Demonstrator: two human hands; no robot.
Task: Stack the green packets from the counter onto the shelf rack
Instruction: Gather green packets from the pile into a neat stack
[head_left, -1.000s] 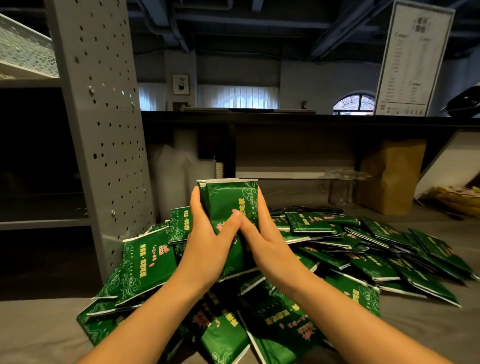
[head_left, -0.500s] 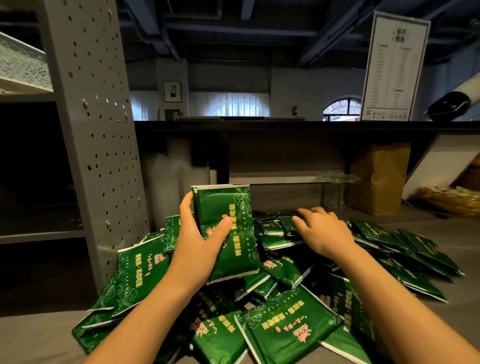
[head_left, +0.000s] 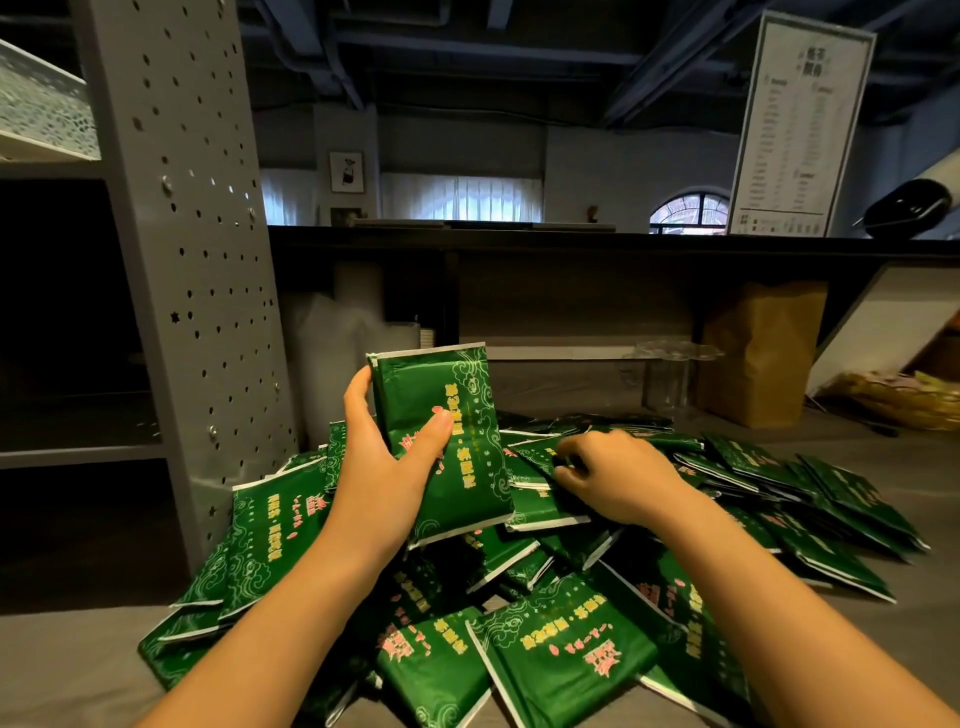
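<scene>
- Head view. The left hand (head_left: 384, 470) grasps an upright bundle of glossy green printed packets (head_left: 449, 447), thumb across the front face and fingers behind the left edge. It holds the bundle clear above the heap, probably as the collecting hand, so the edges stay squared for stacking.
- The right hand (head_left: 618, 475) is down on the loose heap of green packets (head_left: 566, 660), fingers curled over one near the top, just right of the bundle. It is blurred, so I cannot tell whether it is gripping that packet.
- The heap sprawls over the grey counter (head_left: 78, 675). Its left side leans against the foot of the rack.
- The grey perforated metal shelf rack (head_left: 192, 260) stands at left. Its shelves are dark and no packets show on them. Judged to be the gathering stage, with most of the task ahead.
- A brown paper bag (head_left: 758, 353) stands behind, apart from the heap.
</scene>
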